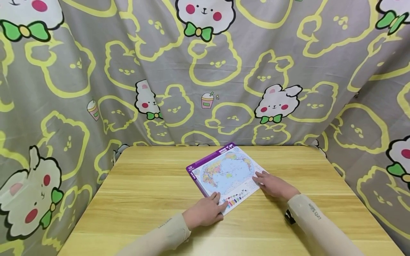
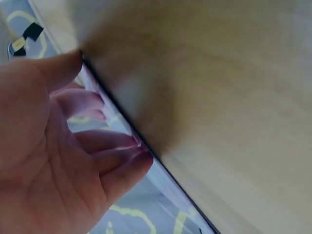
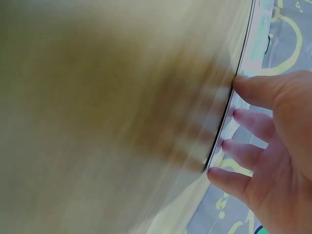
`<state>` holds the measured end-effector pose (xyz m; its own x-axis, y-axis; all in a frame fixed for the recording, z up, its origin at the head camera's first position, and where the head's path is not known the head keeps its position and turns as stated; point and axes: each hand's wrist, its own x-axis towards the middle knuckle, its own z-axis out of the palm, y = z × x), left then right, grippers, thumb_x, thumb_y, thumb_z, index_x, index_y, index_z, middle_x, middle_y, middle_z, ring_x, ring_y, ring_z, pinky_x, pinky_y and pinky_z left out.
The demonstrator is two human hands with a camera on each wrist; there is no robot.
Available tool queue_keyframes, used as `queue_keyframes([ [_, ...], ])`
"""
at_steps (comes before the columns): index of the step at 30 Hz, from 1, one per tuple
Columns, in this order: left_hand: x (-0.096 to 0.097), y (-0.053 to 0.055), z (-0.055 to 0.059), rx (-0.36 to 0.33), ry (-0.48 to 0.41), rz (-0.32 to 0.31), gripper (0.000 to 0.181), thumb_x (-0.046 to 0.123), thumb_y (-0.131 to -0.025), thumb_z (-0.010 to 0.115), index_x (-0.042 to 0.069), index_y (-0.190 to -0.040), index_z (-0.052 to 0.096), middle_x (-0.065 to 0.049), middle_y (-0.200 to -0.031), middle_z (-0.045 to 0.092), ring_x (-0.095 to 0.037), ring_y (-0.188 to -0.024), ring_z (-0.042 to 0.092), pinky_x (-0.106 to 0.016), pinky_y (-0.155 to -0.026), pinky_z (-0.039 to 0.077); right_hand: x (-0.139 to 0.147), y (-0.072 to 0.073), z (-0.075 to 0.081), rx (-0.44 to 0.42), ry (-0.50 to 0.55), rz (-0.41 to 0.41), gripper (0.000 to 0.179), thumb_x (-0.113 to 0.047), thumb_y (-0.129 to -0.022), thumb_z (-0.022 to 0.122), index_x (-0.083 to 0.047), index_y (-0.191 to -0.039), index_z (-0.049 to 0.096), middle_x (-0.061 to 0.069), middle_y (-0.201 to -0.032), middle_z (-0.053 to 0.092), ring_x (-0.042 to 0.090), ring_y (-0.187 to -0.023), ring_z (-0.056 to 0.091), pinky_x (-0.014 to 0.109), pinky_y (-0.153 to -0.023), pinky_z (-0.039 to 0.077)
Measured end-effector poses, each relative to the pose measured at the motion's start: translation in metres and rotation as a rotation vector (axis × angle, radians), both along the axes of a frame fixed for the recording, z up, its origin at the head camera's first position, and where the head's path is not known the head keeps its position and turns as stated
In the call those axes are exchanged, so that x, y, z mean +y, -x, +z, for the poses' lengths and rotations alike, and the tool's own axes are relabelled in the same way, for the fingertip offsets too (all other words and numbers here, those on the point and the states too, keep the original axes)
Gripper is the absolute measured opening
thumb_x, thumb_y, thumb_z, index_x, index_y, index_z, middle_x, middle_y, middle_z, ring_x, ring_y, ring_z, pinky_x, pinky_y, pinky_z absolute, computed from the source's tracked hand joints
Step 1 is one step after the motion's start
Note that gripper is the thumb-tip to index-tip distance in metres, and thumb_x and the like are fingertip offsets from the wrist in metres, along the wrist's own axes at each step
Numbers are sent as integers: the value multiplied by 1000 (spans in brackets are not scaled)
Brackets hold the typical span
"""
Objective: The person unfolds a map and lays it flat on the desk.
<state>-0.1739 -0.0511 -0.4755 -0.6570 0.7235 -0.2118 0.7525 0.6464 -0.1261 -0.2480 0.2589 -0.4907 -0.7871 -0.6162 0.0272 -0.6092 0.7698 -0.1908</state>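
Fingers relaxed and uncurled, a person's left hand [image 1: 205, 212] and right hand [image 1: 272, 184] touch a world map [image 1: 228, 173] askew on a wooden table [image 1: 144, 192]; uneven pressure could twist it.

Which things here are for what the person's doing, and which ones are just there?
Part of the job:
- the world map
- the left hand, touching it near the colourful little pictures
- the right hand, touching its right side

Just there:
- the wooden table under the map
- the bunny curtain around the table
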Motion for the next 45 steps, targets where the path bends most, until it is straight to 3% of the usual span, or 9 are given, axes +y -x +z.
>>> queue_keyframes([
  [6, -10, 12, 3, -43, -55, 21, 52, 43, -98, 44, 21, -146, 40, -17, -148, 34, -30, -136, 32, -38, -109, 30, -9, -12, 1, 11, -14, -19, 35, -6, -95, 50, 4, -128, 55, 30, -134, 46, 51, -123, 40, 58, -101, 34],
  [11, -26, 36, 1, -53, -99, 98, 52, 38, -101, 41, 15, -147, 37, -18, -151, 27, -32, -138, 26, -41, -111, 24, -25, -27, 3, -8, -20, 1, 38, -11, -95, 53, 4, -130, 54, 29, -136, 44, 48, -126, 38, 56, -101, 34],
  [18, -46, 69, -5, -52, -132, 163, 52, 34, -101, 42, 9, -146, 37, -22, -149, 30, -37, -137, 27, -43, -111, 24, -53, -45, 7, -4, -25, 59, 42, -14, -93, 58, 3, -130, 54, 27, -136, 45, 46, -126, 40, 54, -103, 34],
  [26, -58, 96, -5, -67, -169, 229, 53, 34, -102, 38, 6, -147, 34, -25, -150, 25, -39, -138, 23, -45, -111, 23, -87, -62, 13, -43, -42, 88, 46, -25, -95, 55, -1, -134, 51, 24, -141, 42, 43, -130, 37, 50, -106, 31],
  [37, -67, 118, -9, -144, -187, 305, 54, 34, -103, 35, 6, -148, 30, -25, -152, 19, -37, -140, 18, -46, -111, 23, -118, -67, 13, -59, -94, 137, 49, -34, -98, 49, -8, -140, 47, 19, -146, 36, 39, -133, 32, 48, -107, 30],
  [45, -67, 122, -10, -151, -156, 325, 54, 36, -103, 34, 8, -149, 28, -22, -153, 18, -35, -141, 17, -44, -112, 23, -133, -68, 9, -32, -155, 156, 49, -38, -98, 47, -11, -140, 48, 18, -145, 38, 41, -131, 36, 50, -104, 34],
])
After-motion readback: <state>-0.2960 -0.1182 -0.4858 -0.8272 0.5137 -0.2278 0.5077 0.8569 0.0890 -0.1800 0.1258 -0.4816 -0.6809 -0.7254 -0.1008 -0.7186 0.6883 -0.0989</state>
